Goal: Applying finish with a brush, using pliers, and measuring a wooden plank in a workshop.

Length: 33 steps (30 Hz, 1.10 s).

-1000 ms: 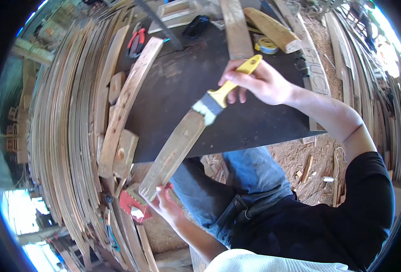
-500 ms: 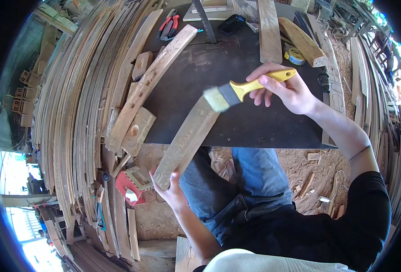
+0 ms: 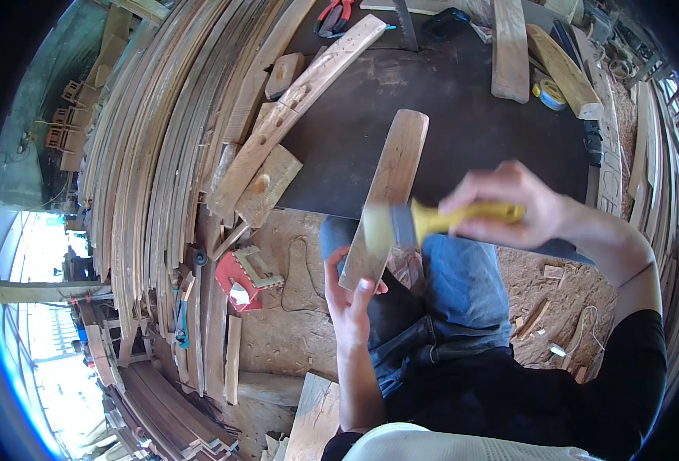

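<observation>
Dark worktop (image 3: 462, 123) ahead — plank (image 3: 389, 188) runs away from the body; left hand (image 3: 351, 296) grips its near end, right hand (image 3: 508, 203) holds brush (image 3: 424, 221) across it.

A red and white box (image 3: 241, 278), perhaps a package, lies on the ground.

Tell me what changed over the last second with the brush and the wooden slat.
The right hand drew the yellow-handled brush down the wooden slat, from near its middle toward the lower end close to the left hand; the brush is motion-blurred now. Nothing was taken hold of or let go. The left hand still grips the slat's lower end, and the slat's far end still rests on the dark table.
</observation>
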{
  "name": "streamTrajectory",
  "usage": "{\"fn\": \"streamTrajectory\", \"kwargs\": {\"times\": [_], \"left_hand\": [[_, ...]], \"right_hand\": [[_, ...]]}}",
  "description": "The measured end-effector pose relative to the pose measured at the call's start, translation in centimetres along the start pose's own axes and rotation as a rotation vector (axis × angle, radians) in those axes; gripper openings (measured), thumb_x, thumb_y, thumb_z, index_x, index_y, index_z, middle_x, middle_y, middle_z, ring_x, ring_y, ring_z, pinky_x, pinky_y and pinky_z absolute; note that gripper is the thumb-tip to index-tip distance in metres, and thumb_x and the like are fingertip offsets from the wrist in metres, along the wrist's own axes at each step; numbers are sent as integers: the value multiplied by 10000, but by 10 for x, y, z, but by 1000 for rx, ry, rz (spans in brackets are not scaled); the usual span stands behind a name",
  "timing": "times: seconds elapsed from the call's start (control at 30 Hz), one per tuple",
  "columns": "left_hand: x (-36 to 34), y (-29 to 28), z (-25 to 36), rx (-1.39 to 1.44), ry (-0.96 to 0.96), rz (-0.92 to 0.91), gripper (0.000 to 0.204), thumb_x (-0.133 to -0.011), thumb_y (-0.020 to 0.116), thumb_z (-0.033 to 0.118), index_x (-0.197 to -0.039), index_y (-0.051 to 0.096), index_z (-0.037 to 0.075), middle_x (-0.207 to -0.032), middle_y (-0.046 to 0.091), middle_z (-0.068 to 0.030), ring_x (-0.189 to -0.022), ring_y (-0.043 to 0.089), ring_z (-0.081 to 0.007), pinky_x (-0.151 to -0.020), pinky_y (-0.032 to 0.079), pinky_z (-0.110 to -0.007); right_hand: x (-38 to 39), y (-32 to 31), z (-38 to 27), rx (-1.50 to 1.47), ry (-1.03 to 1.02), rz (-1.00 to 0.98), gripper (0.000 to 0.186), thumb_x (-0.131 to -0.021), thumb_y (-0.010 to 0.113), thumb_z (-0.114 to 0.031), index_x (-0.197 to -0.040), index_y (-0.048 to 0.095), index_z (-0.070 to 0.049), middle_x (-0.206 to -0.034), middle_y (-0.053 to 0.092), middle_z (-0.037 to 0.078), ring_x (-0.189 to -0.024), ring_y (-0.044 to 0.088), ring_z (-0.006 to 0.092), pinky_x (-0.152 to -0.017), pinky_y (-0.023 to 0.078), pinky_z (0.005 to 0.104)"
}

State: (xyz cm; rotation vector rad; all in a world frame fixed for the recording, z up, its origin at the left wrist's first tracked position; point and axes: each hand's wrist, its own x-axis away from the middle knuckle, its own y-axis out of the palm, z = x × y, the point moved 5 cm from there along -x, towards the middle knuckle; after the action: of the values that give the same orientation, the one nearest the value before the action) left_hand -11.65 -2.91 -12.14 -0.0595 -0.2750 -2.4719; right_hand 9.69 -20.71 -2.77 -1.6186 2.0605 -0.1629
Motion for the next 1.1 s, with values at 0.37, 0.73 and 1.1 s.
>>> {"fn": "streamTrajectory", "kwargs": {"times": [0.37,0.73,1.1], "left_hand": [[-32,5,49,-154,135,57,528,-1043,589,347,-1405,509,-29,-1087,707,-173,-807,675,-229,-674,540,-347],[-160,-41,161,-225,274,178,707,-1022,588,530,-1458,511,-21,-1220,739,-162,-998,671,-229,-914,489,-344],[-327,-45,148,-704,185,69,674,-951,796,299,-1493,496,35,-1381,620,-148,-1141,711,-256,-965,514,-395]], "right_hand": [[7,-16,-7,60,-145,169,221,-983,734,-145,-1174,668,-57,-981,769,117,-817,770,290,-694,595,396],[18,-92,9,149,30,452,139,-1050,637,-145,-1109,700,-36,-948,775,98,-839,767,228,-764,588,372],[15,-90,25,323,-99,389,253,-1015,671,-75,-1258,735,-38,-1134,786,168,-978,777,308,-854,615,401]]}}
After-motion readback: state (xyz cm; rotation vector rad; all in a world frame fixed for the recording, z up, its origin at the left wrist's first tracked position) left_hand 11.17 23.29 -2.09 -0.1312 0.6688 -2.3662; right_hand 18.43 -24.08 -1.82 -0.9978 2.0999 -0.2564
